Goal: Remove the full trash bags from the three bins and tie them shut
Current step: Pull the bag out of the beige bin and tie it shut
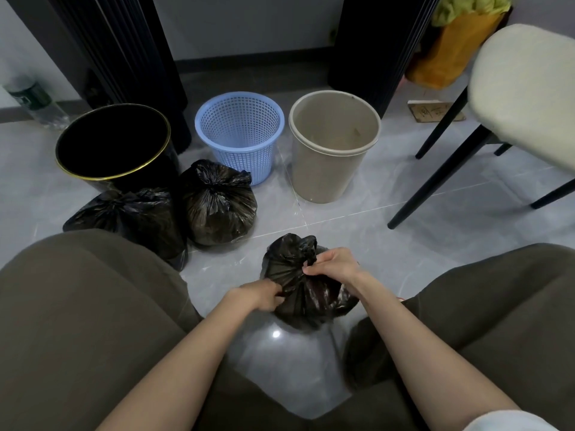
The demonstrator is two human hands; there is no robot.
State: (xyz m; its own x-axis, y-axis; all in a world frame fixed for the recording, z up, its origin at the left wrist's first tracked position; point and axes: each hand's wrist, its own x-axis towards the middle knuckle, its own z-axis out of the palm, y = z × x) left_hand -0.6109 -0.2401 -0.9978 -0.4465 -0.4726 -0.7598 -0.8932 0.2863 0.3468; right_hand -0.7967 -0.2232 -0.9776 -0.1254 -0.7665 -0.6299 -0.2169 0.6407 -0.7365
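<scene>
We are reaching both bare forearms up from the bottom edge toward the lower centre of the frame. Our left hand [263, 295] is curling its fingers into the gathered plastic of the black bag [311, 306]. Our right hand [334, 265] is sitting slightly higher and to the right, pinching the bag's twisted neck with bent fingertips.

A gold-rimmed black bin [113, 144], a blue plastic mesh basket [239, 135] and a beige plastic bin [334, 147] stand upright in a row. A slumped black plastic bag [130, 217] and a knotted black bag [217, 209] touch in front of the first two. A third black bag [311, 306] sits nearer, neck bunched.
</scene>
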